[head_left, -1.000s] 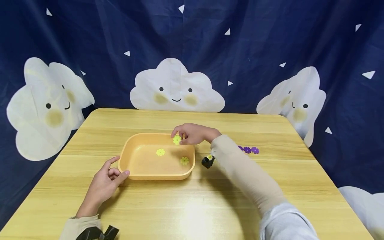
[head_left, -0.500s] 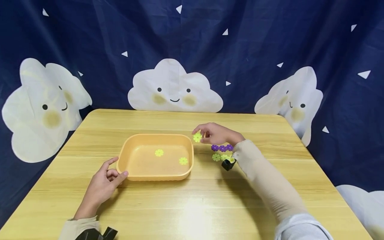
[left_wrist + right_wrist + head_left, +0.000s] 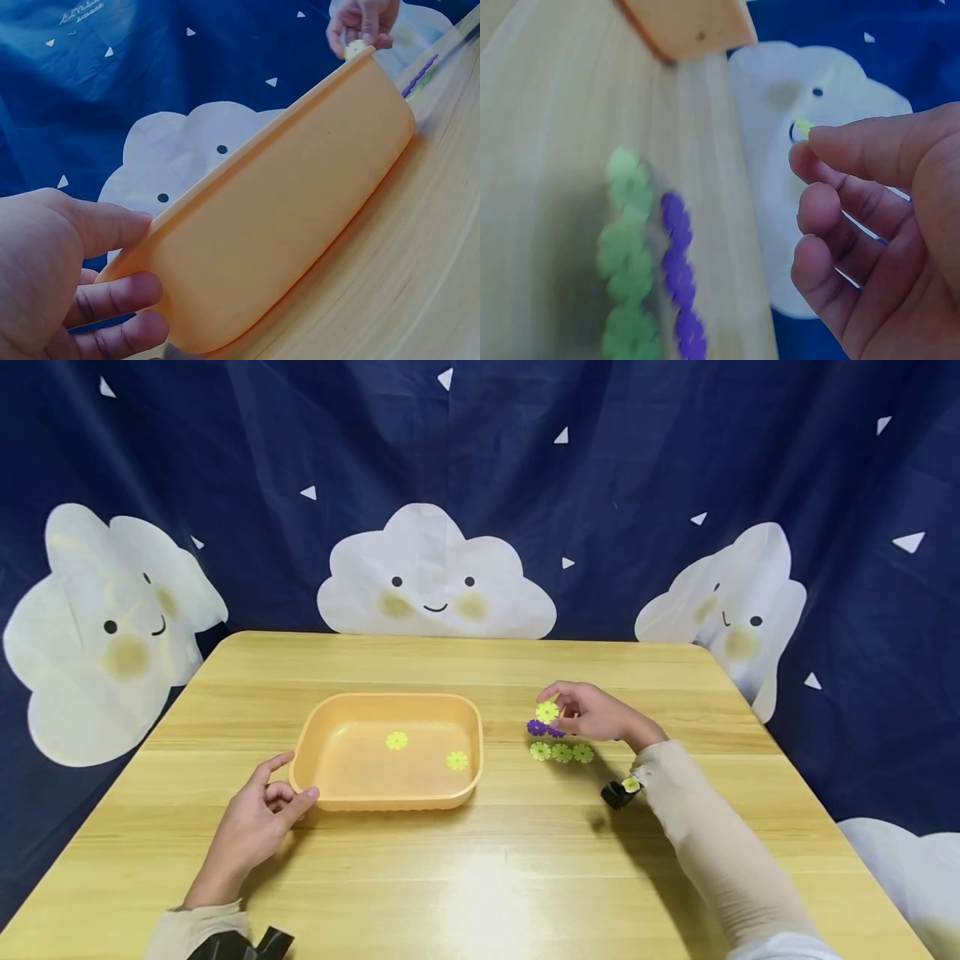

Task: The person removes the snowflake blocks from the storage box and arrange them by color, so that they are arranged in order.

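Observation:
A shallow orange tray (image 3: 382, 804) stands on the table, with two yellow flower-shaped discs inside, one near the middle (image 3: 397, 741) and one to the right (image 3: 457, 761). My left hand (image 3: 255, 818) grips its left end; in the left wrist view the thumb (image 3: 116, 225) lies on the rim. My right hand (image 3: 596, 714), to the right of the tray, pinches another yellow flower-shaped disc (image 3: 547, 712) between thumb and index finger. Below it, several purple discs (image 3: 536, 727) lie in a row, partly hidden by the hand. Nearer me is a row of three yellow-green discs (image 3: 562, 752).
The wooden table (image 3: 420, 877) carries all of this. A dark blue curtain (image 3: 510, 443) with white clouds hangs right behind its far edge. A black wrist mount (image 3: 619, 793) sits by the right sleeve, above the tabletop.
Holding the yellow disc, my right hand has moved from above the tray's far right corner rightwards, to over the purple row. My left hand and the tray keep their place.

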`<state>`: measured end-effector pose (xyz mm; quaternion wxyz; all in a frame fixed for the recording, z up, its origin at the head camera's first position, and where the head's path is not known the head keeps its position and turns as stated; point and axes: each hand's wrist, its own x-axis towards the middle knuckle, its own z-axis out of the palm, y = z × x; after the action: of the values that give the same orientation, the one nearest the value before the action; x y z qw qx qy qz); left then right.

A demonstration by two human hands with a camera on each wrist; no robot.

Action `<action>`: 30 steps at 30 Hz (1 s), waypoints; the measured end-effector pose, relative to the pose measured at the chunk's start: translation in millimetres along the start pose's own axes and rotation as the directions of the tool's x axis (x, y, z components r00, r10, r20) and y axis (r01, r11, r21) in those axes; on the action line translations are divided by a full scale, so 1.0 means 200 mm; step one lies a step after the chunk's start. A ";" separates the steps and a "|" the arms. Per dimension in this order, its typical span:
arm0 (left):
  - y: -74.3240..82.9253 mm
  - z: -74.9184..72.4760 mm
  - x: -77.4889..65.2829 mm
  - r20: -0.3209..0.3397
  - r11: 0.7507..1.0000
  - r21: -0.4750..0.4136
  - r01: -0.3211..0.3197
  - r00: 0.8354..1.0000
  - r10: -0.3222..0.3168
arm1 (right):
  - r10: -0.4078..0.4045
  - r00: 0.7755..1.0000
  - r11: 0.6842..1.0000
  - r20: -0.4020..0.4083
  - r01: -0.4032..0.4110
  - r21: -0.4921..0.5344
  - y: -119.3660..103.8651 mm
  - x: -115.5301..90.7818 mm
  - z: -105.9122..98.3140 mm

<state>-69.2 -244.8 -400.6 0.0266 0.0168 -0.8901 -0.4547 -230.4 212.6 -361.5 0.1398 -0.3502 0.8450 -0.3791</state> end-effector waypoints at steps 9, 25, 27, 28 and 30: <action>-0.01 0.00 -0.01 0.000 1.000 -0.003 0.021 1.000 -0.021 | 0.079 0.992 0.997 -0.094 -0.077 0.027 0.15 -0.18 -0.01; 0.00 0.01 0.00 0.012 0.999 -0.022 0.048 0.999 -0.048 | 0.215 0.970 0.976 -0.114 -0.215 0.012 0.28 -0.36 0.00; 0.00 0.02 0.00 0.012 0.999 -0.017 0.046 0.999 -0.046 | 0.225 0.968 0.974 -0.110 -0.226 0.007 0.29 -0.37 -0.01; 0.00 0.02 0.00 0.013 0.999 -0.016 0.045 0.999 -0.045 | 0.229 0.967 0.973 -0.108 -0.230 0.005 0.30 -0.38 -0.01; 0.01 0.02 0.00 0.011 0.999 -0.012 0.041 0.999 -0.041 | 0.229 0.968 0.973 -0.104 -0.231 -0.005 0.30 -0.39 -0.01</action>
<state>-69.7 -240.6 -402.1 0.0127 0.0325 -0.8870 -0.4605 -204.1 296.9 -406.6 0.1365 -0.2310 0.8892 -0.3707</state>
